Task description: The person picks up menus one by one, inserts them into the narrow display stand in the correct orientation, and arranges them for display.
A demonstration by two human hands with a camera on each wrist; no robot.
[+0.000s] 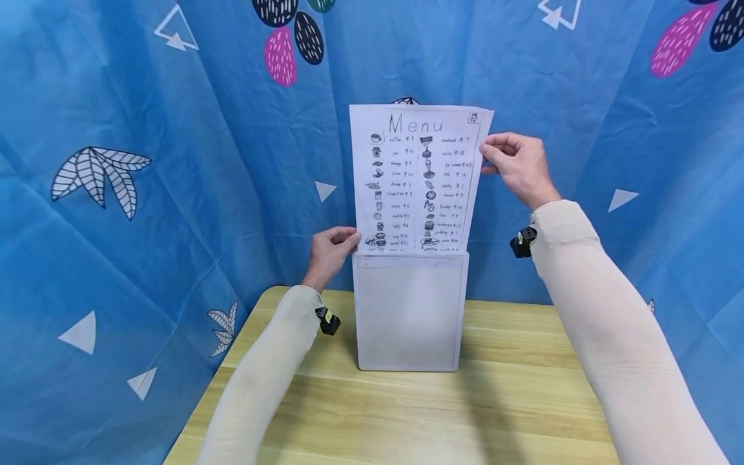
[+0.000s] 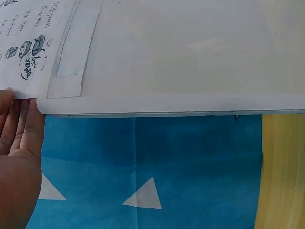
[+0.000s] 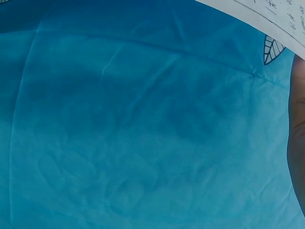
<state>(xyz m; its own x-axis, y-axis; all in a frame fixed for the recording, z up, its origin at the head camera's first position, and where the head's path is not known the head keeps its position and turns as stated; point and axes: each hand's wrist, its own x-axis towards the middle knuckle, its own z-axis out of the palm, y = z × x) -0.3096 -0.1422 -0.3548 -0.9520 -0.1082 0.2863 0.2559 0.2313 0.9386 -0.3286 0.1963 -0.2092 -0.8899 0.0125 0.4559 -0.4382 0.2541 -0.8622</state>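
A white menu sheet with small drawings and handwriting sticks halfway out of the top of a frosted plastic sleeve. The sleeve stands upright on the wooden table. My left hand pinches the sheet's lower left edge just above the sleeve's top corner. My right hand pinches the sheet's upper right edge. The left wrist view shows the sleeve, the sheet's corner and my left hand's fingers against its edge. The right wrist view catches only a strip of the sheet.
A blue patterned cloth hangs behind and around the table. The table's left edge runs diagonally beside my left forearm. My right forearm crosses above the table's right side.
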